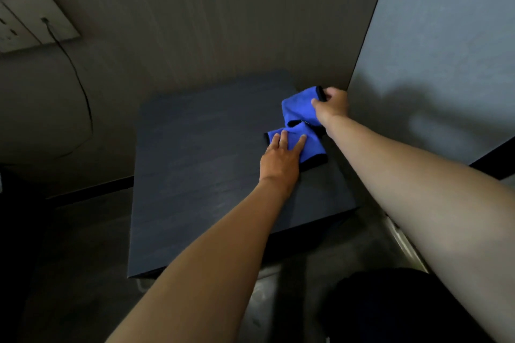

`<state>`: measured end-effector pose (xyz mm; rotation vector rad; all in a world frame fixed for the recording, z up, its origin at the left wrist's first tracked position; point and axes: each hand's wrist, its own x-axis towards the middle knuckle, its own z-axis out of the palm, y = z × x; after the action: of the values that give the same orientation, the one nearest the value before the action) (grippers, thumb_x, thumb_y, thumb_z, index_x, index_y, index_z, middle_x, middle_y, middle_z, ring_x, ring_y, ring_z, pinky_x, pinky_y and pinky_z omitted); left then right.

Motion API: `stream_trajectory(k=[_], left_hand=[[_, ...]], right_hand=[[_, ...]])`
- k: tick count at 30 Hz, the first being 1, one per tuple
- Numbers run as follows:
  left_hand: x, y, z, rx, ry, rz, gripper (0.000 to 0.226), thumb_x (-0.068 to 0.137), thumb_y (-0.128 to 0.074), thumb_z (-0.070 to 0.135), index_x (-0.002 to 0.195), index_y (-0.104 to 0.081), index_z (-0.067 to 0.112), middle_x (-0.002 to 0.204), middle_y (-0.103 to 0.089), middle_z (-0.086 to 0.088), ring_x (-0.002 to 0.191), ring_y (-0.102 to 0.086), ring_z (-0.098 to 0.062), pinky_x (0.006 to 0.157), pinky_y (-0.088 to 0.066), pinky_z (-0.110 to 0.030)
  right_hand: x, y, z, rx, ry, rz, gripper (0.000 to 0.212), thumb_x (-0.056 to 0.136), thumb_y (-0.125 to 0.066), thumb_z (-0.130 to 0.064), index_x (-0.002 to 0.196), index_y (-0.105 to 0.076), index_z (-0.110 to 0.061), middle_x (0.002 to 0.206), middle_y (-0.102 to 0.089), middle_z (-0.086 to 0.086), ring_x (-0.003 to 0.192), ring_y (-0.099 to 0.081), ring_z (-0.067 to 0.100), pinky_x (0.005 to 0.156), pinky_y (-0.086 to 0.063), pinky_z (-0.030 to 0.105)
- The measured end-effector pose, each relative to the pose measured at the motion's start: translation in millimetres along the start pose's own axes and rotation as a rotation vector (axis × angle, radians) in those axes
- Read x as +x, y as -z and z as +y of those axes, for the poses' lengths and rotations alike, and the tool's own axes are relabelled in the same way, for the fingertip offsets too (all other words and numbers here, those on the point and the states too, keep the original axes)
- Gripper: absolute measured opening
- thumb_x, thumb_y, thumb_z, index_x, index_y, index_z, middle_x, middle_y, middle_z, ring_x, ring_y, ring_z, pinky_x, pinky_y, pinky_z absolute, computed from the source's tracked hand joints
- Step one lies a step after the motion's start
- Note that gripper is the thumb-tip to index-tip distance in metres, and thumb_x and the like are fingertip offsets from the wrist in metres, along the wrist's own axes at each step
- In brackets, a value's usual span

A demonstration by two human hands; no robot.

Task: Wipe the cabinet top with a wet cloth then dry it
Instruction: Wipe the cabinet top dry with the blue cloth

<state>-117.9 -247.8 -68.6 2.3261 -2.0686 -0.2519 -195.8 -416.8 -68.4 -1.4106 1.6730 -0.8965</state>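
Now, with the blue cloth [298, 131] bunched at the far right corner of the cabinet top [200, 175], the left hand [281, 159] should stay flat on its near fold while the right hand [331, 106] pinches the far end and pulls it smooth before wiping.
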Motion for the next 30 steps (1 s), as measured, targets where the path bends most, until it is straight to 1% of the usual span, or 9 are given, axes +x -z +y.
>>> stream_trajectory(k=[4,8,12,14,18,20,23,26,30], left_hand=[[33,2,2,0.002,0.034,-0.056,0.067,0.101,-0.039,0.021,0.154,-0.002,0.039,0.162,0.003,-0.010,0.150,-0.001,-0.028,0.110,-0.033,-0.038],[65,5,2,0.019,0.056,-0.069,0.069,0.099,-0.041,0.023,0.154,-0.002,0.038,0.162,0.003,-0.012,0.149,-0.001,-0.030,0.114,-0.026,-0.038],[96,8,-7,0.008,0.062,-0.072,0.069,0.099,-0.041,0.022,0.154,-0.002,0.039,0.162,0.004,-0.011,0.149,0.000,-0.029,0.114,-0.026,-0.040],[112,8,-12,0.016,0.063,-0.066,0.072,0.098,-0.043,0.023,0.154,-0.001,0.038,0.162,0.004,-0.012,0.149,-0.001,-0.030,0.114,-0.025,-0.040],[140,10,-21,0.035,0.070,-0.064,0.077,0.096,-0.049,0.024,0.154,0.000,0.038,0.162,0.004,-0.012,0.149,0.000,-0.030,0.116,-0.024,-0.042],[152,12,-26,0.029,0.066,-0.057,0.075,0.096,-0.049,0.024,0.154,-0.003,0.038,0.162,0.004,-0.012,0.150,0.000,-0.029,0.116,-0.024,-0.042],[167,16,-31,0.032,0.068,-0.043,0.072,0.096,-0.048,0.024,0.154,-0.008,0.037,0.162,0.004,-0.011,0.150,-0.001,-0.028,0.115,-0.025,-0.042],[177,18,-33,0.040,0.071,-0.042,0.072,0.096,-0.050,0.024,0.154,-0.010,0.036,0.162,0.002,-0.011,0.149,-0.001,-0.029,0.115,-0.025,-0.042],[169,16,-32,0.024,0.065,-0.021,0.073,0.094,-0.053,0.025,0.154,-0.013,0.034,0.161,-0.005,-0.012,0.149,-0.002,-0.029,0.114,-0.027,-0.043]], right_hand=[[16,0,-18,0.053,0.115,0.030,0.026,0.082,-0.067,-0.016,0.108,-0.067,-0.015,0.108,-0.071,0.005,0.102,-0.067,0.021,0.093,-0.054,0.037],[28,-4,-37,0.133,0.203,0.068,0.022,0.084,-0.065,-0.015,0.105,-0.066,-0.013,0.099,-0.069,0.002,0.094,-0.066,0.017,0.088,-0.055,0.034],[37,-13,-48,0.197,0.255,0.073,0.020,0.087,-0.064,-0.012,0.107,-0.064,-0.012,0.098,-0.066,-0.002,0.088,-0.062,0.009,0.078,-0.050,0.020],[40,-20,-48,0.233,0.275,0.071,0.019,0.088,-0.063,-0.011,0.108,-0.063,-0.010,0.097,-0.065,-0.002,0.087,-0.061,0.008,0.076,-0.047,0.016],[48,-32,-51,0.296,0.305,0.064,0.016,0.088,-0.062,-0.007,0.104,-0.060,-0.011,0.095,-0.063,-0.001,0.087,-0.061,0.010,0.079,-0.050,0.019],[52,-35,-55,0.324,0.339,0.054,0.016,0.087,-0.061,-0.004,0.099,-0.058,-0.015,0.093,-0.062,-0.001,0.086,-0.060,0.009,0.077,-0.049,0.016],[55,-37,-60,0.355,0.406,0.054,0.018,0.085,-0.060,0.001,0.095,-0.056,-0.014,0.089,-0.061,-0.001,0.082,-0.059,0.008,0.074,-0.048,0.011],[56,-38,-65,0.371,0.446,0.049,0.019,0.084,-0.060,0.001,0.094,-0.056,-0.014,0.087,-0.060,-0.001,0.081,-0.059,0.009,0.074,-0.049,0.015],[50,-35,-73,0.396,0.442,0.029,0.018,0.086,-0.060,0.000,0.095,-0.056,-0.015,0.088,-0.059,-0.002,0.081,-0.058,0.008,0.073,-0.050,0.015]])
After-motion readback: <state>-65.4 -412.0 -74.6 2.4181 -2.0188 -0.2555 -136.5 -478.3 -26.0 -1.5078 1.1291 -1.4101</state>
